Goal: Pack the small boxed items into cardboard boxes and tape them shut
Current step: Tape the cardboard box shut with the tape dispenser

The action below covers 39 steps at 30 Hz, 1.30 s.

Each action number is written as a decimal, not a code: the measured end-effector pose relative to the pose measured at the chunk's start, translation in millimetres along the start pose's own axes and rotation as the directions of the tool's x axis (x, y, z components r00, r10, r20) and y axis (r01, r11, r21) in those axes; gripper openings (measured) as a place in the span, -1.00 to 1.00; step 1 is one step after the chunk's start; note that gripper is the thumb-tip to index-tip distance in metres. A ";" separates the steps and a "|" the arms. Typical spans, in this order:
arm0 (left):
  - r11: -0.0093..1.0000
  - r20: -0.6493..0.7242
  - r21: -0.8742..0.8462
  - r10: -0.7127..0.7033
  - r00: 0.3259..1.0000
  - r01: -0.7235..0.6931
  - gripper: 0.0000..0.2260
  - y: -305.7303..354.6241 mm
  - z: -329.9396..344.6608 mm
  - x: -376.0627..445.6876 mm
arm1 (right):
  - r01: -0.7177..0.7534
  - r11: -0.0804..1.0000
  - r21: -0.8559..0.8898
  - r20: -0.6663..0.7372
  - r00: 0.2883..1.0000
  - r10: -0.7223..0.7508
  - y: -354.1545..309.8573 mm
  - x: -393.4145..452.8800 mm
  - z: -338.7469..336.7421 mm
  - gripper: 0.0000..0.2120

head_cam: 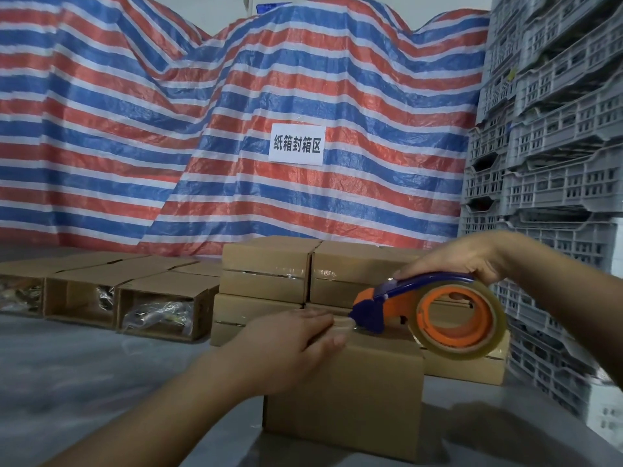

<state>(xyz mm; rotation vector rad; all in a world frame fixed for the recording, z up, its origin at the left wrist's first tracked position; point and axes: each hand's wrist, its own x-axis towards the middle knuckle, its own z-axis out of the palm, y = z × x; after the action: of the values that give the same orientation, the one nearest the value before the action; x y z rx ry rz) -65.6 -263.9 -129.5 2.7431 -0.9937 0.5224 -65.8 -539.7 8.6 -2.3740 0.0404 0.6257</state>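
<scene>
Head view, closed cardboard box point(344, 396) at six o'clock on the grey table point(84, 372), left hand point(296, 342) flat, pressing its top edge, right hand point(462, 261) at three o'clock gripping the tape dispenser point(435, 315) touching the box top, taped boxes point(269, 274) stacked behind, open boxes point(158, 308) at nine o'clock, striped tarp point(236, 112) at twelve.

- The cardboard box point(344, 392) is matt brown corrugated card.
- The tape dispenser point(397, 298) is smooth blue and orange plastic; its tape roll point(472, 318) is glossy and clear.
- The tarpaulin point(202, 129) is woven plastic sheet, crinkled with a slight sheen.
- The crates point(556, 146) are grey moulded plastic.
- The worktop point(84, 365) looks smooth and grey.
</scene>
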 end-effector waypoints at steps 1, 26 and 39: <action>1.000 -0.001 0.003 0.002 1.000 -0.002 -0.39 -0.2 1.0 -0.3 | 0.006 1.000 -0.009 0.006 1.000 -0.006 3.0 -4.0 -5.1 -0.24; 0.996 0.034 0.074 0.053 0.998 -0.056 -0.22 62.2 17.4 39.3 | 0.025 0.988 0.154 -0.093 0.996 -0.011 90.4 -12.4 -14.1 -0.23; 0.990 0.090 0.041 0.130 0.987 -0.134 -0.47 69.2 3.7 31.1 | 0.002 0.996 -0.093 -0.096 0.995 -0.011 110.3 -59.4 -23.0 -0.61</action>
<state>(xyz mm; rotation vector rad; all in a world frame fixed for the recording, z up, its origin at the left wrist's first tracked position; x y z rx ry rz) -87.2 -335.7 -117.8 2.7761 -1.2051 0.4548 -129.4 -647.2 -16.5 -2.4921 0.0466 0.5194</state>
